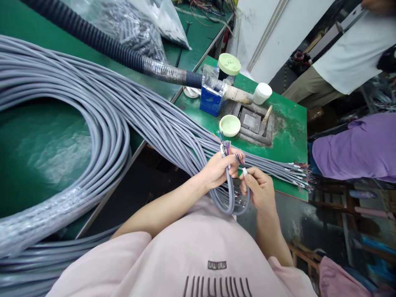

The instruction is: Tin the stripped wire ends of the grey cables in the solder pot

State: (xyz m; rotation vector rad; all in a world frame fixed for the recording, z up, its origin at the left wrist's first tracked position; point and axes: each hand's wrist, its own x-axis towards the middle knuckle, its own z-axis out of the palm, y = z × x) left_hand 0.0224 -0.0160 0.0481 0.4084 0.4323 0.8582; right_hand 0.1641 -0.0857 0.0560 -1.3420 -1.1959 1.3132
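Observation:
My left hand point(220, 168) is closed around a few grey cables point(229, 192), whose stripped ends fan out in thin coloured wires point(227, 146) above the thumb. My right hand point(260, 187) pinches the end of another grey cable point(247, 198) just below its white wrap point(245, 171). Coloured wires point(240, 159) stick up from that end, close to my left fingertips. The held cables loop down in front of my shirt. Behind both hands runs a thick bundle of grey cables point(173, 123), its stripped wire ends point(303, 175) lying at the right edge of the green table.
A large cable coil point(105, 123) covers the left table. A black corrugated hose point(117, 51) reaches over to a blue box point(210, 101). Nearby are a soldering pot point(251, 120), a pale green dish point(229, 125) and a white cup point(262, 93). Two people point(349, 53) are at the right.

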